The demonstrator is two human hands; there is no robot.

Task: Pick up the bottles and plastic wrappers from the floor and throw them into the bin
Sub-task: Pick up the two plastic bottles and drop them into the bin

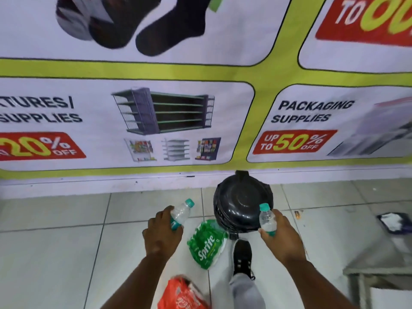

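My left hand (162, 233) grips a clear plastic bottle (181, 212) with a teal cap, held tilted up to the right, left of the bin. My right hand (281, 237) grips a second clear teal-capped bottle (266, 218), upright, over the bin's front right edge. The black round pedal bin (242, 202) stands against the wall with its lid shut. A green Sprite plastic wrapper (207, 244) lies on the tiles between my hands. An orange-red plastic wrapper (182, 294) lies on the floor near the bottom edge.
My black shoe (242, 256) rests at the bin's pedal. A printed banner (200, 97) covers the wall behind. A metal stool or table (379, 264) stands at the right, with a dark tray of white material (393, 222) on the floor beyond it.
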